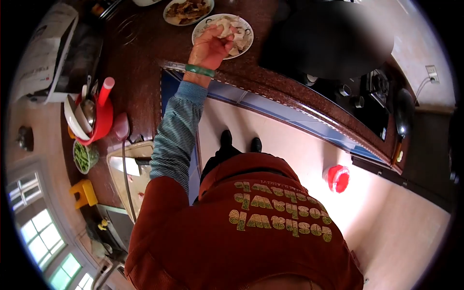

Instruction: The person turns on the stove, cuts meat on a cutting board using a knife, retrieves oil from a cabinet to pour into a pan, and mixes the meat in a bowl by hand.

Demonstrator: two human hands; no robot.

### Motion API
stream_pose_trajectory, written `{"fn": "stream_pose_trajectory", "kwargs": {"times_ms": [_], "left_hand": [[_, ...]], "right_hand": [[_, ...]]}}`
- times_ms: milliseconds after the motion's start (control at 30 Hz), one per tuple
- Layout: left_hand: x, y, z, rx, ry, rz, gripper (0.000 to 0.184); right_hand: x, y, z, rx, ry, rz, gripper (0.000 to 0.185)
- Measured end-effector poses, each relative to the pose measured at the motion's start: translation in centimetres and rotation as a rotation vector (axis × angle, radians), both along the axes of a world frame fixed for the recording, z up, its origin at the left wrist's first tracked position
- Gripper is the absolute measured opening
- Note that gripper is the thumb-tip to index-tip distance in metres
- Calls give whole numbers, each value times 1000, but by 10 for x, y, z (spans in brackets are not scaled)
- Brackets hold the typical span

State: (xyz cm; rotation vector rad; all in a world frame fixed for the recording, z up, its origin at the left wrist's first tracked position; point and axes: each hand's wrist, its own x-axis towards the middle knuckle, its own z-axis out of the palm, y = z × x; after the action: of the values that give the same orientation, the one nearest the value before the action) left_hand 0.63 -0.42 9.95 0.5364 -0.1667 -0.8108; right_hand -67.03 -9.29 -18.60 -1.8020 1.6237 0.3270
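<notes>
Left grip (211, 47): pinched pale food (225, 25) at the upper centre.
Right grip: outside the frame; its state could not be told.
Front edge (270, 84): slanted from upper centre to the right; pale floor (290, 137) spread below it.
Near plate (249, 30): lay by that edge under the left grip, more pale food in it.
Far plate (211, 8): held brown food (186, 10), top of frame, on the bench (145, 43).
Red basket (108, 118): held a ladle (88, 110), left.
Clear tub (96, 162): held green pieces (83, 155), below the basket.
</notes>
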Motion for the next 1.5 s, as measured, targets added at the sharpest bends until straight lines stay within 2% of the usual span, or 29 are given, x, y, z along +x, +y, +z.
{"fn": "stream_pose_trajectory", "kwargs": {"times_ms": [33,100,267,333,433,467,567,600,667,767,800,867,967,1000,1067,1133,1200,1233,1267,1333,1400,1433,1500], "left_hand": [[-1,4,-2,5,-4,23,21],[-6,12,-5,-181,105,-107,27],[-37,33,1,-158,76,18,37],[-50,45,5,-107,70,101,36],[-69,67,11,-59,16,193,34],[-77,75,13,-29,11,241,34],[-101,107,5,14,-75,388,33],[-112,122,2,40,-131,428,33],[-145,147,14,250,-175,570,32],[-189,185,21,610,-67,840,28],[-201,203,15,647,-85,901,30],[-229,241,9,667,5,1013,31],[-277,298,-3,657,1,1194,33],[-293,315,-9,760,47,1247,33],[-320,349,-24,755,180,1349,32],[-340,383,-48,755,288,1442,35],[-350,405,-57,753,355,1485,36],[-353,416,-63,777,353,1484,34],[-355,426,-70,795,348,1480,33],[-350,438,-75,722,325,1474,33],[-338,440,-66,831,333,1486,33],[-333,443,-69,821,343,1498,32],[-327,446,-70,865,286,1467,32]], "right_hand": [[3,-8,0,3,-27,26,18],[11,-23,0,22,-90,67,18],[59,-63,10,120,-226,82,13],[116,-70,61,205,-330,36,7],[168,-87,87,380,-410,52,15],[179,-94,79,425,-443,61,22],[243,-104,74,484,-440,248,15],[265,-104,75,443,-436,415,15],[300,-100,72,407,-460,655,13],[359,-77,106,589,-515,822,11],[376,-64,124,593,-510,846,11],[403,-30,160,633,-535,902,15],[430,23,179,599,-560,1055,21],[437,45,185,607,-545,1076,21],[451,94,199,586,-715,1317,21],[465,154,229,678,-718,1360,22],[478,212,239,658,-744,1460,21],[486,240,243,769,-708,1476,24],[494,267,246,873,-673,1486,27],[500,317,251,1221,-461,1074,36],[503,360,259,1467,-398,748,40],[510,375,256,1437,-412,756,40],[520,396,248,1738,-343,462,32]]}}
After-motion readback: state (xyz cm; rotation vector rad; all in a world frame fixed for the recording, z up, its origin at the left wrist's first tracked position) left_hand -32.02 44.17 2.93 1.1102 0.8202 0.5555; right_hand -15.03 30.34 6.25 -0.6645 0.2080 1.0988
